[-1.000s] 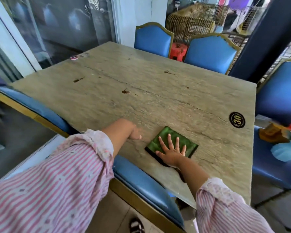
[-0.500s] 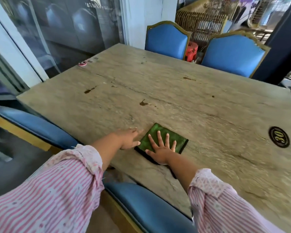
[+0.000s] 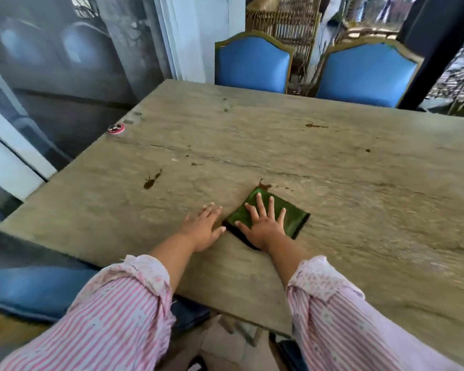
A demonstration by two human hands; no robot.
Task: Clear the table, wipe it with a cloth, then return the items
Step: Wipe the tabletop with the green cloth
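A folded green cloth [image 3: 292, 216] lies flat on the stone table [image 3: 332, 183]. My right hand [image 3: 264, 223] presses down on it with its fingers spread and straight. My left hand [image 3: 202, 227] rests flat on the bare table just left of the cloth, its fingertips close to the cloth's left edge. A brown stain [image 3: 264, 185] sits at the cloth's far corner. Other brown stains [image 3: 152, 179] mark the table to the left and far right.
A small red and white round cap [image 3: 115, 128] lies at the table's far left edge. Two blue chairs [image 3: 252, 65] stand behind the table, and a blue seat [image 3: 32, 290] is at my near left. A glass wall runs along the left.
My right hand has pushed the cloth further away, up to the brown stain. My left hand has moved onto the table and now lies flat beside the cloth.
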